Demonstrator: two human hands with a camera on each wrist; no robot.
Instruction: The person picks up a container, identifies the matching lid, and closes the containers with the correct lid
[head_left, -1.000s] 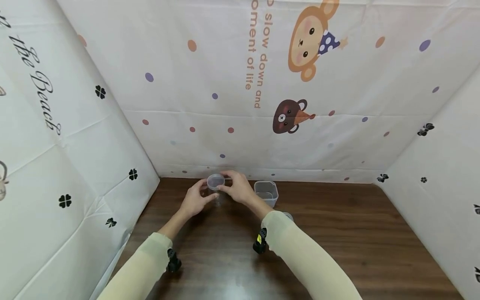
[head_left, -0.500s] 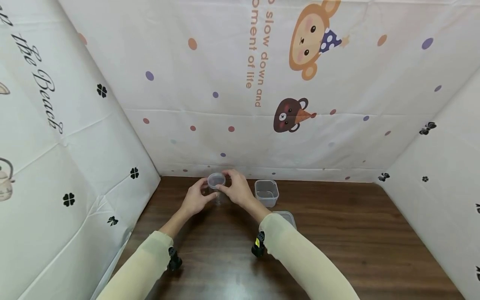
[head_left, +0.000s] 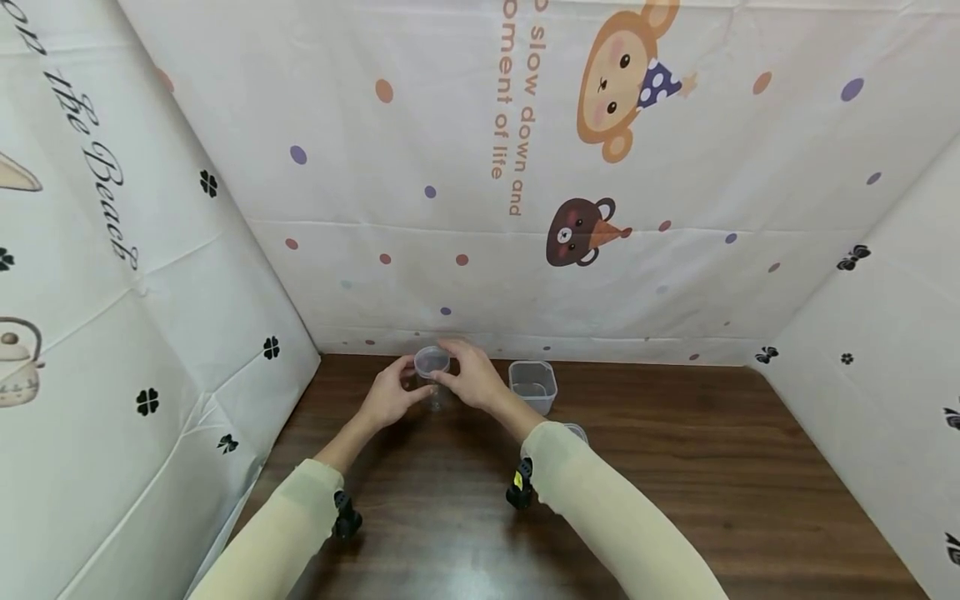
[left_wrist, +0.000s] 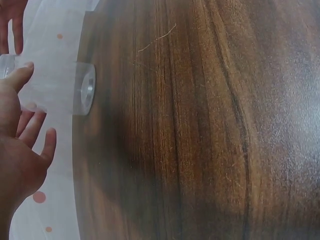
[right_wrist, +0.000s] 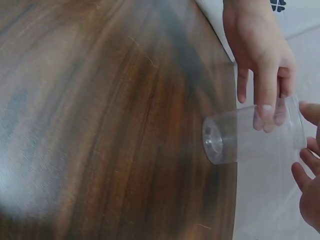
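Note:
A tall clear plastic jar (right_wrist: 225, 135) stands upright at the far side of the table, with a translucent round lid (head_left: 432, 360) on its top. My left hand (head_left: 390, 395) grips the jar's side below the lid, thumb in front; the right wrist view shows that left hand (right_wrist: 265, 62) with fingertips against the jar wall. My right hand (head_left: 474, 375) holds the lid's rim from the right between thumb and fingers. Only the fingers of the right hand (right_wrist: 311, 157) show at the edge of the right wrist view.
To the right of my right hand stands a clear square container (head_left: 537, 405), its top uncovered. A clear flat item (head_left: 577, 432) lies nearer, mostly covered by the right sleeve (head_left: 592, 492). Printed white cloth (head_left: 360, 292) rises behind the wooden table (head_left: 675, 467) and at both sides.
Both hands stay at the jar and its lid. The right sleeve has shifted slightly, covering more of the clear flat item than half a second ago.

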